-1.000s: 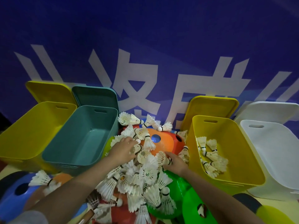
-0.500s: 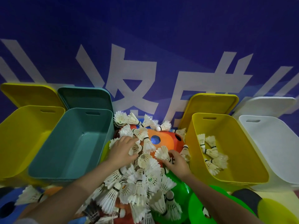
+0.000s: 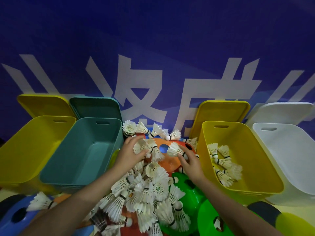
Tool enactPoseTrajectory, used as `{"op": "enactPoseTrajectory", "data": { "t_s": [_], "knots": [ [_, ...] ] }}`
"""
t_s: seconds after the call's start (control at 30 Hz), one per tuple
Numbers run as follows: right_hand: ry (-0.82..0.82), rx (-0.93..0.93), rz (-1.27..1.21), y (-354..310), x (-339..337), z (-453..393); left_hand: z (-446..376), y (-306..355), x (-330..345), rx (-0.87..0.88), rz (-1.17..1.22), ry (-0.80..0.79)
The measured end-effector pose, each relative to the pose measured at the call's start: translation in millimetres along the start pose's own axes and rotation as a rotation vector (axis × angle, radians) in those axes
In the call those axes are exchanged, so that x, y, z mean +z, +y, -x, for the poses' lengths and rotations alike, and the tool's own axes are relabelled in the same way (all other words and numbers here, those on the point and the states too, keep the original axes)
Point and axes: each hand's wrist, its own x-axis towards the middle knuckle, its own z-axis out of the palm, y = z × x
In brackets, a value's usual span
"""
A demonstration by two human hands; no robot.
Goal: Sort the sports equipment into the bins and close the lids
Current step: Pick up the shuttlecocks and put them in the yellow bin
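A heap of shuttlecocks (image 3: 146, 188) and cones fills the gap between the teal bin (image 3: 81, 150) and the right yellow bin (image 3: 242, 160), whose tops stand open, lids propped behind against the wall.

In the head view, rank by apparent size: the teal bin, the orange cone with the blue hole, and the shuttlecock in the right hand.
1. teal bin
2. orange cone, partly buried, so its full size is unsure
3. shuttlecock pinched by the right hand
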Motion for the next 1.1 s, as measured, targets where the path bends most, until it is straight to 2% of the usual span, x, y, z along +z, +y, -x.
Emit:
{"op": "enactPoseTrajectory", "data": {
  "t_s": [0.13,0.27,0.43,0.57,0.77,0.87,1.0,1.1],
  "knots": [
    [0.035,-0.057,-0.107,-19,-29,0,1,32,6,0.0,0.185,0.046],
    [0.113,-0.102,-0.128,-23,-69,8,3,66,32,0.019,0.259,0.037],
    [0.23,-0.009,-0.108,11,-128,20,6,107,83,0.057,0.289,-0.064],
    [0.295,0.081,0.043,50,-187,30,2,138,131,0.094,0.311,-0.129],
    [0.248,0.256,0.249,98,-248,34,-1,173,204,0.079,0.137,-0.378],
    [0.237,0.228,0.285,111,-250,40,0,176,237,0.104,0.04,-0.474],
    [0.222,0.155,0.379,117,-244,42,-13,173,267,0.02,-0.07,-0.466],
    [0.145,0.123,0.483,118,-243,41,-29,170,287,-0.055,-0.136,-0.423]
  ]
}}
